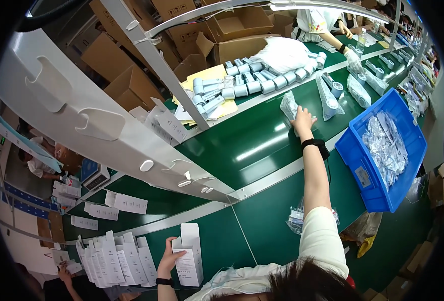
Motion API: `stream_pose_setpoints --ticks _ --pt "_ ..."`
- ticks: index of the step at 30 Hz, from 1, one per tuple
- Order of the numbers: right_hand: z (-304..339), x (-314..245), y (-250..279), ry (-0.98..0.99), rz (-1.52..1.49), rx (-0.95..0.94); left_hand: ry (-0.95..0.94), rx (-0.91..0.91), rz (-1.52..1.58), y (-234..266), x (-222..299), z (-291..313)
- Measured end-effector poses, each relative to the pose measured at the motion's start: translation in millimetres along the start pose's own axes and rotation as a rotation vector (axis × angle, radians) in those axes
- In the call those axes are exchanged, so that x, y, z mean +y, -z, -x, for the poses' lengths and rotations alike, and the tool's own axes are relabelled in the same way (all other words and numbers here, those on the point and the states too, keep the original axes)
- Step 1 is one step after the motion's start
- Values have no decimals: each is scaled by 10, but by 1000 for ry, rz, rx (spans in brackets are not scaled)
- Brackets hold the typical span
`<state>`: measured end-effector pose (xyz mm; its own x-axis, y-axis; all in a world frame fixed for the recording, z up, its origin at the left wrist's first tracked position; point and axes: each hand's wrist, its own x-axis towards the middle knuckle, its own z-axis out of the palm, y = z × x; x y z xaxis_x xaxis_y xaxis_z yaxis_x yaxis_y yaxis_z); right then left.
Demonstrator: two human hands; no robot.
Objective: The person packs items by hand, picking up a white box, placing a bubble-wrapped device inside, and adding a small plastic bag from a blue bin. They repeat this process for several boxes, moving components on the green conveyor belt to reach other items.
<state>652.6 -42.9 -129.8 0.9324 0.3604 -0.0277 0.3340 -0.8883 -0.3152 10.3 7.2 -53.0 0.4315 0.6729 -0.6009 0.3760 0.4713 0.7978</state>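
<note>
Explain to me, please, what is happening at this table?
The person's left hand holds a white box beside a row of similar boxes. The right hand, stretched over the green belt, touches a bubble-wrapped item. Farther along, a co-worker's gloved hand is near other wrapped items. A blue bin of plastic packets stands at the right.

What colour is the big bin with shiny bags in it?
The bin is blue, seen best in the head view.

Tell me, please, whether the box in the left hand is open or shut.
Open: the box has its top flap standing up, not folded over its end.
</note>
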Motion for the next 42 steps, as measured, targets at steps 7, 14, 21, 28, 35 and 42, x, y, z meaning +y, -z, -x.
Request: stream_pose_setpoints --ticks 7,14,21,28,35,42 --pt "1032 -266 272 217 330 -549 -240 -44 -192 -533 534 171" --pt "1701 -223 491 405 -638 -520 -811 -46 -630 -1116 602 -27" --pt "3395 -935 1501 199 -2067 -60 -995 175 -489 -1488 378 -129" --pt "3882 -1341 800 815 -1402 571 -1046 320 -388 -1539 114 -199" --pt "3930 -1147 987 864 -1150 133 -1174 230 -497 -1692 187 -109" --pt "3944 -1021 1308 1032 -726 208 -1130 194 -440 -1709 100 -163"
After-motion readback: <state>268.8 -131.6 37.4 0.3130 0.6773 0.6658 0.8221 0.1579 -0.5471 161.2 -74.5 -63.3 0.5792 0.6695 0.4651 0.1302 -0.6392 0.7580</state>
